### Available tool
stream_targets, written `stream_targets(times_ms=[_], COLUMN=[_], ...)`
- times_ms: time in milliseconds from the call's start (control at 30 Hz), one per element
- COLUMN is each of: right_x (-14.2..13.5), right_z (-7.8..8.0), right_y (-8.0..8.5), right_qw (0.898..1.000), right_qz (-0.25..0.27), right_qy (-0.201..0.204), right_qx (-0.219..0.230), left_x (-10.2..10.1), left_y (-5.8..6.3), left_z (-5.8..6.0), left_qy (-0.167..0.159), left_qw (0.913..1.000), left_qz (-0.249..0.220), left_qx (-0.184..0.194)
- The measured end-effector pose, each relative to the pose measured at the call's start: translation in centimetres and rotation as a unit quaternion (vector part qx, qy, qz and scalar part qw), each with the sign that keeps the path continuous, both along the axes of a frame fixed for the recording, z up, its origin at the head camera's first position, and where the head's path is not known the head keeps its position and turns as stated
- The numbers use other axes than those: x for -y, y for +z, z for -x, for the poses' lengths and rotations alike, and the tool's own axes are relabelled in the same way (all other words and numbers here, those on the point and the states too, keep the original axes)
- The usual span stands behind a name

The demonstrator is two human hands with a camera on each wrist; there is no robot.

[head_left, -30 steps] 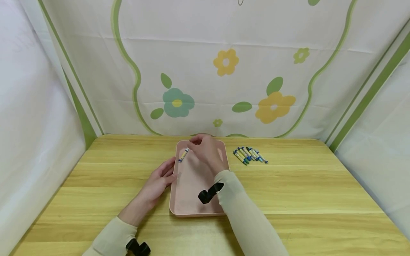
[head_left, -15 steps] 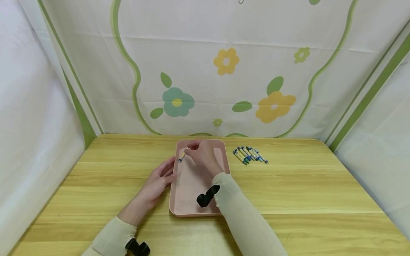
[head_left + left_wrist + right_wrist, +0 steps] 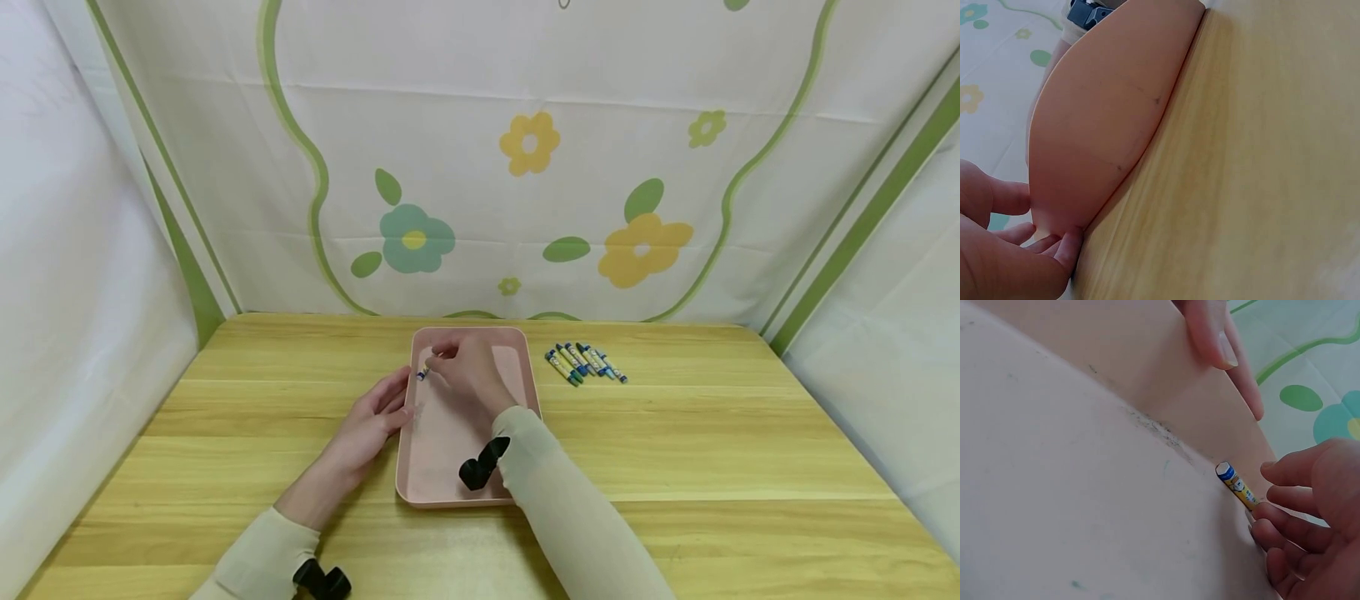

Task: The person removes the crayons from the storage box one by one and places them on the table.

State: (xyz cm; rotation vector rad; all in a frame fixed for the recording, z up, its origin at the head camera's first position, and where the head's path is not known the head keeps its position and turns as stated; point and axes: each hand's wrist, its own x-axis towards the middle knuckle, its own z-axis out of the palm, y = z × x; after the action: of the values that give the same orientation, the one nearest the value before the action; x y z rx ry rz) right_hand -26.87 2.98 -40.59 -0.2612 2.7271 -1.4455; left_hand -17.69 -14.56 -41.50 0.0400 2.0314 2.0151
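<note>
On the left, my left hand [image 3: 378, 408] grips the side of a pink tray [image 3: 442, 458]. In the left wrist view its thumb [image 3: 1010, 197] goes behind the rim while the other fingers [image 3: 1071, 247] lie against the outer wall. Over the tray's far left part, my right hand [image 3: 468, 367] touches a crayon [image 3: 422, 375] lying along the left wall. The crayon [image 3: 1235, 482] shows a white end, a blue band and a yellow wrapper in the right wrist view. Loosely bent fingers of the right hand [image 3: 1310, 519] cover its far part; the top digit stays off it.
Several crayons [image 3: 581, 362] with yellow and blue wrappers lie in a group on the wooden table [image 3: 712, 442], right of the tray. A white flowered curtain [image 3: 465, 150] hangs behind the table. Greyish smudges [image 3: 1166, 434] mark the tray's inside.
My right hand has slid toward me and left along the crayon, covering more of it. The crayon has stayed nearly in place. The left hand and tray have not moved.
</note>
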Motion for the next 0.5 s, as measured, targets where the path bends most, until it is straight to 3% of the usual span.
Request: stream_targets(times_ms=[500], right_x=[0.21], right_z=[-0.27], right_y=[-0.27], right_qw=[0.999], right_qz=[-0.032], right_qy=[0.042], right_qx=[0.014], left_x=[0.04], left_y=[0.06], left_z=[-0.05], left_qy=[-0.004], left_qw=[1.0], left_qz=[0.0], left_qx=[0.001])
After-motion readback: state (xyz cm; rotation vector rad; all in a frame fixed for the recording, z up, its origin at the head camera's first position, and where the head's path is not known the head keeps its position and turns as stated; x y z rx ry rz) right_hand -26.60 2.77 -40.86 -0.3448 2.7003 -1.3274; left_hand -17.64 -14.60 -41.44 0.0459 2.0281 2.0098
